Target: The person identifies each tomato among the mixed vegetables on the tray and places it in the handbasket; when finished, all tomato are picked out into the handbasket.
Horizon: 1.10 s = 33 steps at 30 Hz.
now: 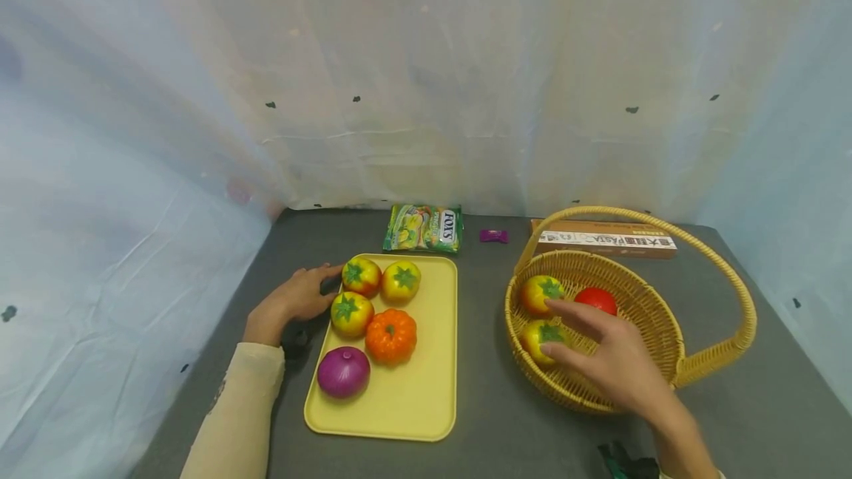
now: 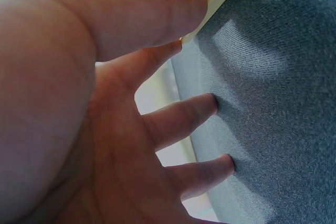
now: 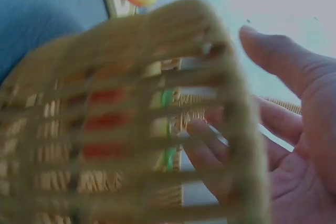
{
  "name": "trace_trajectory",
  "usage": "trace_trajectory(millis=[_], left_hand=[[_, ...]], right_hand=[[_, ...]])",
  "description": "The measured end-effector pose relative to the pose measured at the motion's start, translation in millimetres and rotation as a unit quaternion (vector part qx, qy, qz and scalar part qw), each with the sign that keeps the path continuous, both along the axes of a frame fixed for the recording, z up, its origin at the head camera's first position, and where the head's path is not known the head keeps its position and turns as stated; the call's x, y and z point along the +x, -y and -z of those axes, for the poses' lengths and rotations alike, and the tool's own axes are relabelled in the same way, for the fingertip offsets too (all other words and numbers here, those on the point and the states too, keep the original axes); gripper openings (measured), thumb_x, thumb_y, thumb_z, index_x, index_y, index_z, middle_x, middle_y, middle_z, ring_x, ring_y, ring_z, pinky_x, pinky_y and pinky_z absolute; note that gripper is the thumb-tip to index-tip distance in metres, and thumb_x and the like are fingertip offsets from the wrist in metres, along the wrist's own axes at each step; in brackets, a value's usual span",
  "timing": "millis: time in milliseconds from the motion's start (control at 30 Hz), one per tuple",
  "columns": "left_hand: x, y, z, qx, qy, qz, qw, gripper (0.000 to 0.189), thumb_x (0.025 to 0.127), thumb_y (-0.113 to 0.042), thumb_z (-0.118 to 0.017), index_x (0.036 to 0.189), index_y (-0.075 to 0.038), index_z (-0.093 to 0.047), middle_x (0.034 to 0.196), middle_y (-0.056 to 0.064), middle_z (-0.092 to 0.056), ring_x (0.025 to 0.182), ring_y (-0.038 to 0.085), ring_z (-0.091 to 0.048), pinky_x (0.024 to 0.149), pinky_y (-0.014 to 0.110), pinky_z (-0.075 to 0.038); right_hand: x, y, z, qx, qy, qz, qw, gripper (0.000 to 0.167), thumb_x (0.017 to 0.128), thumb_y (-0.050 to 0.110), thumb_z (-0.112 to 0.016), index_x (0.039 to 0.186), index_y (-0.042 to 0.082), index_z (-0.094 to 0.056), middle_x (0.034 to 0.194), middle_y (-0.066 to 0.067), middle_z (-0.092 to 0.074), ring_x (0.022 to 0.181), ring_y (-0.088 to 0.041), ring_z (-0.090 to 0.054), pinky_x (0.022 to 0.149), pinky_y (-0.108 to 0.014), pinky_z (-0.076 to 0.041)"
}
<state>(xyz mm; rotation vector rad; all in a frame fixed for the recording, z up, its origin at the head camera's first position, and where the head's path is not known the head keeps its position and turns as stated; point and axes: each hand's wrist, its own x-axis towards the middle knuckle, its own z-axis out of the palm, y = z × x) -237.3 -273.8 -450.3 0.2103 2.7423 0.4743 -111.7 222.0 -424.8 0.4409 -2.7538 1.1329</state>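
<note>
My left hand [image 1: 305, 296] is at the left side of the yellow tray [image 1: 433, 390]; in the left wrist view its thumb and forefinger touch the tray rim, and other fingertips rest on the cloth. On the tray lie three yellow-and-red toy fruits with green star-shaped tops, one of them [image 1: 352, 314] near my thumb, plus an orange toy pumpkin [image 1: 390, 336] and a purple toy onion [image 1: 343, 372]. My right hand [image 1: 615, 353] hovers over the wicker basket [image 1: 655, 316], fingers extended and holding nothing. Inside are two yellow-and-red toy fruits [image 1: 541, 294] and a red one [image 1: 597, 300], partly hidden.
Behind the tray lies a green FOX'S candy bag [image 1: 424, 228], with a small purple wrapped candy [image 1: 494, 236] to its right. A long pasta box [image 1: 606, 238] sits behind the basket, whose tall handle [image 1: 725, 265] arches up over the right side. Pale curtains enclose the dark table.
</note>
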Motion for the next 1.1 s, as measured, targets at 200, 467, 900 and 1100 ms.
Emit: trace_trajectory(millis=[200, 467, 900, 1100], left_hand=[[-0.4, 0.9, -0.1, 0.0, 0.0, -0.001, 1.0, 0.069, 0.107, -0.031, -0.067, 0.169, -0.014, -0.044, 0.174, 0.031, -0.034, 0.159, 0.062, -0.026, 0.125, 0.079, -0.026], [-0.8, 2.3, -0.1, 0.001, -0.004, 0.009, 0.9999, 0.068, 0.107, -0.03, -0.068, 0.169, -0.015, -0.044, 0.173, 0.032, -0.034, 0.158, 0.063, -0.029, 0.125, 0.079, -0.028], [-1.5, -1.5, 3.5, 0.004, -0.004, 0.011, 0.9999, 0.067, 0.107, -0.028, -0.069, 0.168, -0.014, -0.046, 0.173, 0.031, -0.037, 0.158, 0.062, -0.029, 0.125, 0.078, -0.03], [-1.3, 0.9, 1.2, 0.005, -0.007, 0.009, 0.9999, 0.066, 0.108, -0.03, -0.068, 0.168, -0.015, -0.046, 0.173, 0.031, -0.036, 0.158, 0.062, -0.028, 0.125, 0.077, -0.029]], right_hand=[[-10.3, 37, -10.0, -0.037, -0.019, -0.05, 0.9979, 0.058, 0.091, 0.034, -0.092, 0.144, 0.02, -0.074, 0.14, 0.001, -0.077, 0.126, -0.024, -0.076, 0.103, -0.037, -0.063], [-39.0, 110, -23.5, -0.11, 0.006, -0.106, 0.9882, 0.063, 0.089, 0.038, -0.094, 0.147, 0.026, -0.072, 0.146, 0.003, -0.073, 0.138, -0.021, -0.069, 0.117, -0.052, -0.054], [-97.0, 189, -6.3, -0.145, 0.043, -0.137, 0.979, 0.065, 0.092, 0.039, -0.09, 0.15, 0.02, -0.069, 0.153, 0.002, -0.069, 0.143, -0.027, -0.065, 0.12, -0.049, -0.052], [-114.1, 203, 10.3, -0.107, 0.07, -0.133, 0.9828, 0.074, 0.092, 0.043, -0.088, 0.157, 0.02, -0.063, 0.16, -0.002, -0.063, 0.15, -0.031, -0.058, 0.124, -0.055, -0.047]])
